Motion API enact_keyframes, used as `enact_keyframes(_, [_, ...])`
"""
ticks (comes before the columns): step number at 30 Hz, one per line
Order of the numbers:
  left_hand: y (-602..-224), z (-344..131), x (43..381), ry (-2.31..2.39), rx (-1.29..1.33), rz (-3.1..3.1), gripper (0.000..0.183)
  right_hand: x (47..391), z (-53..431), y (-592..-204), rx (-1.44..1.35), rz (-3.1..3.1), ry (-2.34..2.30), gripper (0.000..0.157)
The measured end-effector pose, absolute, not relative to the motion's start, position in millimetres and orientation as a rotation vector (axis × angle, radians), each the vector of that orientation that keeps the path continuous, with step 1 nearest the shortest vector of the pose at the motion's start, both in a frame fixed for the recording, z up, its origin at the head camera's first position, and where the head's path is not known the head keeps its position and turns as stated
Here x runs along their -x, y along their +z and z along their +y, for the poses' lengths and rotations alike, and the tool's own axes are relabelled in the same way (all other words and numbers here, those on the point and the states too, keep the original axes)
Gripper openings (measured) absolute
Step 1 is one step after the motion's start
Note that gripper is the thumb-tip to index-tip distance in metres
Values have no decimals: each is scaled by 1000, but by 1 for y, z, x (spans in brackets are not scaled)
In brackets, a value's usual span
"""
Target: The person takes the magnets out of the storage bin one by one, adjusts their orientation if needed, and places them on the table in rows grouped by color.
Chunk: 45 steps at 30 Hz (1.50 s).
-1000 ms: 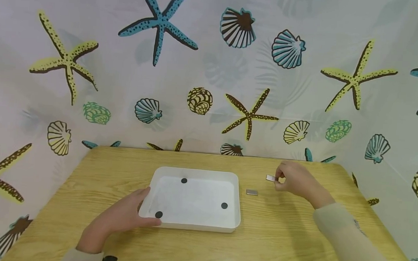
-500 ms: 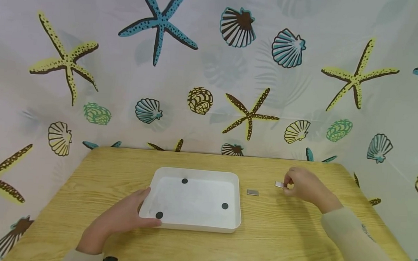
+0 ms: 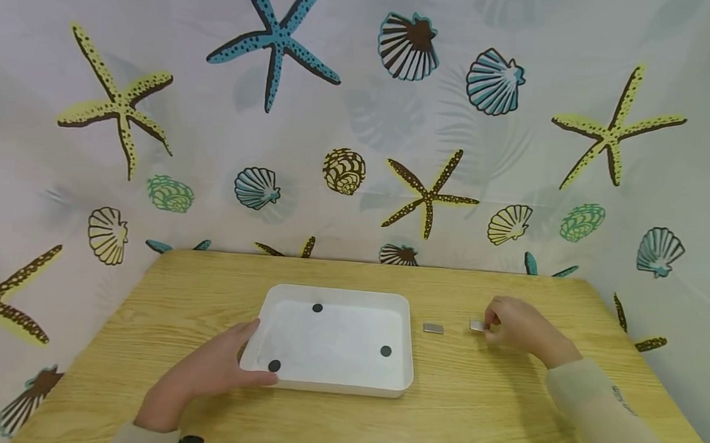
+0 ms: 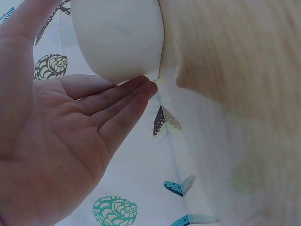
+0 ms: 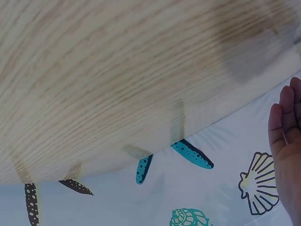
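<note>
A white rectangular tray lies on the table with three black discs inside, one of them a disc toward its right end. My left hand rests against the tray's left end, thumb along the near wall; in the left wrist view its straight fingers touch the outer wall. To the right of the tray, my right hand pinches a small flat silver rectangular piece by its right end, close over the table. A similar grey metallic piece lies between that hand and the tray.
The wooden table has its far edge against a hanging white cloth printed with starfish and shells. More of this cloth hangs along both sides.
My right hand has come nearer to me and slightly to the right, carrying the silver piece lower. The left hand and the tray keep their places; the head view has shifted slightly.
</note>
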<state>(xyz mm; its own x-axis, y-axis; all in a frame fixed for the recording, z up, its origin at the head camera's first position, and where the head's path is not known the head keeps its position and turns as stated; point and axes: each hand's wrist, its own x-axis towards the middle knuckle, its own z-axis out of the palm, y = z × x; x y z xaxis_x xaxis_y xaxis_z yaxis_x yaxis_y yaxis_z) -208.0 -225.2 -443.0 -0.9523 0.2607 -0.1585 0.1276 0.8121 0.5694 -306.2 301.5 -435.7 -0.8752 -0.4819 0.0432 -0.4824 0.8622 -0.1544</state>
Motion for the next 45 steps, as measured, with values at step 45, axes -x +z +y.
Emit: enact_keyframes(45, [-439, -222, 216, 856, -310, 2782, 122, 321, 315, -451, -636, -3173, 540, 38])
